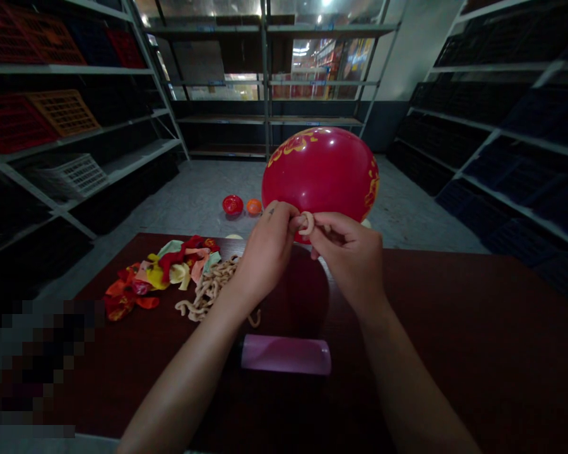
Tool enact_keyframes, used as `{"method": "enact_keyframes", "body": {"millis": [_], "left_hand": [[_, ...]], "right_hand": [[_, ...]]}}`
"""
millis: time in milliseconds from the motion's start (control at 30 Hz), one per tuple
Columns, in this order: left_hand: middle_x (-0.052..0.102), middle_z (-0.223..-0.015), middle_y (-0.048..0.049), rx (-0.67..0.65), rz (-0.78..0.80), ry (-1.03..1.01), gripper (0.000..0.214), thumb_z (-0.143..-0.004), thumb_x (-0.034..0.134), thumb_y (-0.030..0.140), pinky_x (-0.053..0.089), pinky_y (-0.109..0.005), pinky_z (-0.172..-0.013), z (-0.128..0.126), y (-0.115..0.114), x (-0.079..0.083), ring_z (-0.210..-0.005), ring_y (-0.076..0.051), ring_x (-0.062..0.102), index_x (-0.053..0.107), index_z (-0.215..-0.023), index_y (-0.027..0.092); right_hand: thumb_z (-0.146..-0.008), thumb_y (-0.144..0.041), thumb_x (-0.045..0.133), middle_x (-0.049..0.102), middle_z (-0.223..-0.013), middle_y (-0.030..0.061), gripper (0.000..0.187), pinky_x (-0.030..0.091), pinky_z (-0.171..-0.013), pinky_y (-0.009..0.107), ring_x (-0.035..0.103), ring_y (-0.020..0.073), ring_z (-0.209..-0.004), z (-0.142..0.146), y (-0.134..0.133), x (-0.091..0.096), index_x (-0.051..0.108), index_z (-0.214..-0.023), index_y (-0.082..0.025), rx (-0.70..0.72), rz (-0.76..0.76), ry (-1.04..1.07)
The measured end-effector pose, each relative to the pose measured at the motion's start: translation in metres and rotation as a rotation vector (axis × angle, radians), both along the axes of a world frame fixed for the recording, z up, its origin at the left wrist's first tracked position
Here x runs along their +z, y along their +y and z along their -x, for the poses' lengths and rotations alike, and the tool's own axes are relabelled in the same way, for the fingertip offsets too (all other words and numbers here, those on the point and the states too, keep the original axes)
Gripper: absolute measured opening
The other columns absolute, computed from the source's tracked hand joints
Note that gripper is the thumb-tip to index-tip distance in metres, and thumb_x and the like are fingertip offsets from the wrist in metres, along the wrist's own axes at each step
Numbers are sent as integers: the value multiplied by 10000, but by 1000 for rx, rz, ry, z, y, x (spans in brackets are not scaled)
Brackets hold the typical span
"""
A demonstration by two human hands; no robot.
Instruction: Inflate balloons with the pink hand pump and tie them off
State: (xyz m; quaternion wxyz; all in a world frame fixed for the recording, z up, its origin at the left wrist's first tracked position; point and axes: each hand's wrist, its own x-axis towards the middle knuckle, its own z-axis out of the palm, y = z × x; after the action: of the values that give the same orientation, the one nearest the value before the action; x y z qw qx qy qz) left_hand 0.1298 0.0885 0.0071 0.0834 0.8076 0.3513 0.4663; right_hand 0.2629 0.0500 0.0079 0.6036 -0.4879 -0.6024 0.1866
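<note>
An inflated red balloon (319,167) with gold print hangs just above the dark red table (478,353), held at its neck by both my hands. My left hand (265,252) is closed on the neck from the left. My right hand (348,255) pinches a small beige ring-shaped clip (307,223) against the balloon's neck. A pile of the same beige clips (211,287) lies left of my left wrist. Beside it sits a heap of flat, uninflated balloons (158,274) in several colours.
A pink cylinder-shaped balloon pump (284,354) lies on the table between my forearms. Two small inflated balloons, red (232,204) and orange (254,206), rest on the grey floor beyond. Metal shelving with crates (61,113) lines the left, back and right.
</note>
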Motion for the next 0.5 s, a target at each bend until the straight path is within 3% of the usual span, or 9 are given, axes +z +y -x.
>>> {"method": "enact_keyframes", "body": {"millis": [233, 500], "left_hand": [[631, -972, -58, -73, 28, -192, 83, -961, 504, 259, 452, -312, -787, 1, 1, -2, -870, -166, 582, 560, -992, 206], [686, -1007, -55, -106, -23, -214, 159, -941, 555, 252, 462, -333, -826, 1, -6, 2, -926, -180, 605, 647, -1069, 231]], "right_hand": [[-787, -331, 660, 557, -555, -58, 136, 348, -416, 227, 450, 63, -424, 10, 4, -1, 668, -837, -205, 226, 194, 440], [-766, -332, 648, 461, -589, -66, 118, 312, -435, 224, 359, 69, -492, 5, 9, -1, 621, -807, -226, 346, 255, 645]]}}
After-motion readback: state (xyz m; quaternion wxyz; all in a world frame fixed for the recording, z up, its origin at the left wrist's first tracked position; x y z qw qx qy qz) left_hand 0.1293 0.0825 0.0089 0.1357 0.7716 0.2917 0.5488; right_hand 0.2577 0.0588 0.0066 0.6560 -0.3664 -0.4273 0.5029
